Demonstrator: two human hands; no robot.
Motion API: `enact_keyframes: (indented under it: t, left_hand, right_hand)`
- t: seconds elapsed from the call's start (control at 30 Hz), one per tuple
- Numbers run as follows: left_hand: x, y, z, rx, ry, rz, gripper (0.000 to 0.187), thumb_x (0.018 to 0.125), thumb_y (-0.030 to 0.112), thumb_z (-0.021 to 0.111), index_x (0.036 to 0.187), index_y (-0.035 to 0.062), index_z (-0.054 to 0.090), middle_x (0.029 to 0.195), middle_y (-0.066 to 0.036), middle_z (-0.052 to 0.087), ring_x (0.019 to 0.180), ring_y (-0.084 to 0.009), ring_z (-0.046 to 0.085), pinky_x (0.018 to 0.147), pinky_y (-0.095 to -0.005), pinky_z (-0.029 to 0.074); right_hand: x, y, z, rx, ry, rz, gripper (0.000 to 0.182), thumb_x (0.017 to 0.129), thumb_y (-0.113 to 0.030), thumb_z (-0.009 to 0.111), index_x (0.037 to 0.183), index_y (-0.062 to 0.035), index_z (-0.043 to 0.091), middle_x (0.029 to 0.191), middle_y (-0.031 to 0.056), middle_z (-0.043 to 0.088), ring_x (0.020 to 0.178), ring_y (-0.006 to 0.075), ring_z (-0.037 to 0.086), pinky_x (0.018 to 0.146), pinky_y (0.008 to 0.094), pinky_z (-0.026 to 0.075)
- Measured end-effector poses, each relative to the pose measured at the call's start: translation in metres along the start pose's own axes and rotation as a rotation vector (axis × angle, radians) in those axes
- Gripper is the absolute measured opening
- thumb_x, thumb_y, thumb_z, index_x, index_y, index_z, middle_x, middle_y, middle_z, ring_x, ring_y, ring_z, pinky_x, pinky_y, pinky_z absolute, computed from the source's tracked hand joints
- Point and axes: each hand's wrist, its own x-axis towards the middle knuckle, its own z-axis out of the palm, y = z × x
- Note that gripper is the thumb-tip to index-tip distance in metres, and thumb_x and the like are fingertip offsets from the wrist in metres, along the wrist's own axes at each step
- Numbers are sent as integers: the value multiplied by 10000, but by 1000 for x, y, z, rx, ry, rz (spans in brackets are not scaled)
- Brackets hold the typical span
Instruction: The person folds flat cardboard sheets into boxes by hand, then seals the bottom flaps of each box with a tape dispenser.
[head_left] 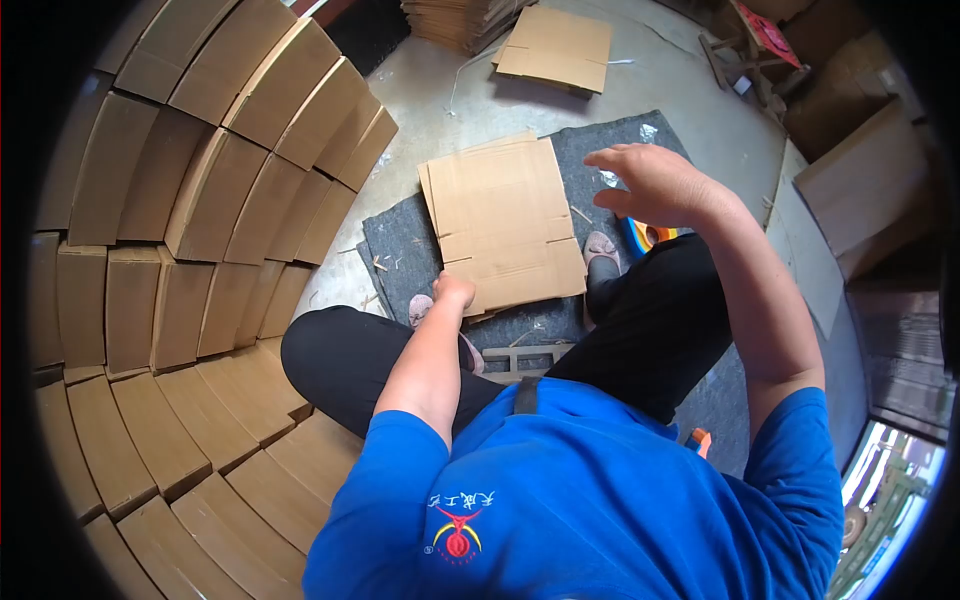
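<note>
Grey felt matting [400, 245] covers the concrete floor where we sit, knees apart, looking down over our blue shirt. Our left hand [453, 291] is closed on the near edge of a flattened cardboard sheet [503, 222], gripping it at the bottom-left corner. Our right hand [652, 183] hovers above the sheet's right side, palm down and fingers loosely spread, holding nothing and clear of the cardboard. That sheet lies flat on the matting between our feet, on top of others of its kind, its slots and creases facing up. Just past the right hand we see an orange and blue object [645, 236], mostly hidden behind our knee. To our left, assembled cardboard boxes [200, 210] are stacked in a tall wall. Farther off, another flat sheet [556, 47] lies on the bare floor beside a pile of flattened cardboard [458, 20].
</note>
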Motion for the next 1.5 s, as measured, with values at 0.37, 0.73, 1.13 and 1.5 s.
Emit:
enact_keyframes:
  t: [0.37, 0.73, 1.13, 1.5]
  left_hand:
    - [25, -38, 18, -136, -205, -172, 339, 876, 267, 709, 1109, 23, 677, 902, -109, 681, 675, -230, 615, 519, -380, 455]
    - [-50, 44, -65, -708, -372, 173, 311, 926, 143, 663, 1186, -13, 597, 1115, -123, 688, 977, -204, 660, 877, -315, 511]
    - [-194, 88, -135, -262, 123, 721, 545, 909, 136, 562, 1424, 43, 409, 1064, -268, 678, 1001, -431, 656, 874, -476, 519]
    - [-181, 119, -118, -217, 18, 707, 496, 930, 410, 631, 1181, -15, 586, 1058, -277, 628, 972, -430, 635, 848, -472, 506]
  right_hand:
    - [13, 52, 0, 509, -169, 53, 621, 947, -431, 623, 1443, -88, 477, 1205, 174, 672, 1073, 299, 674, 878, 394, 574]
    - [34, 49, 4, 548, -39, 68, 610, 943, -383, 652, 1390, 8, 514, 1219, 222, 659, 1088, 290, 677, 958, 368, 524]
    - [78, 17, 30, 380, -32, -45, 532, 908, -412, 629, 1240, 4, 639, 1130, 205, 692, 1082, 343, 650, 961, 408, 497]
    - [113, -32, 70, 361, -251, 93, 651, 971, -574, 482, 1013, 30, 720, 898, 160, 725, 725, 235, 716, 695, 387, 568]
